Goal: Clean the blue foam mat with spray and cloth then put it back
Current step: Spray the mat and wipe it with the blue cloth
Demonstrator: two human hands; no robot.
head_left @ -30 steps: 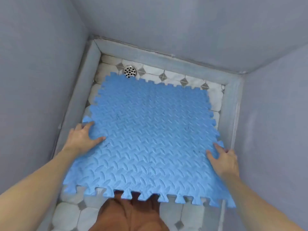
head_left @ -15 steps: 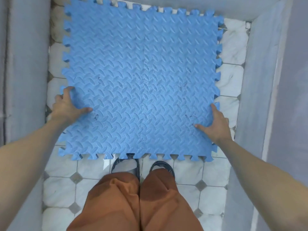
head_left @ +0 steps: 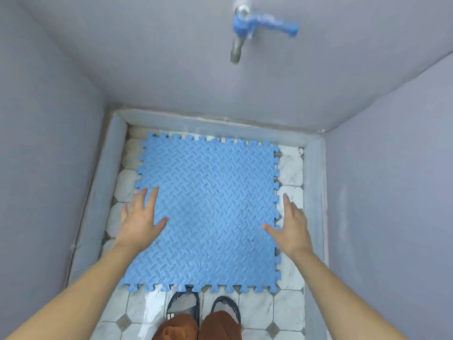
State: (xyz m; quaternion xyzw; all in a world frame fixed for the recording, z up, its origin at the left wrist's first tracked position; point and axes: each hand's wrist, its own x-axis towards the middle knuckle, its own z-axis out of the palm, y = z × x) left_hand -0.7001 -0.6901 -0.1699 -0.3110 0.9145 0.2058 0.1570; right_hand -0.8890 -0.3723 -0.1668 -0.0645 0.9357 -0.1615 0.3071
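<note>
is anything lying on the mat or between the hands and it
Nothing visible does. The blue foam mat lies flat on the tiled floor, its top bare. The left hand and right hand are open over its side edges. No spray or cloth is in view.

Above our hands the tap [head_left: 247, 33] is blurred, its spout smeared. Our left hand [head_left: 141, 220] hides the mat [head_left: 210, 212] edge beneath it; whether our right hand [head_left: 290, 225] touches the mat we cannot tell. Behind our hands, our legs [head_left: 198, 326] are cut off by the bottom edge.
</note>
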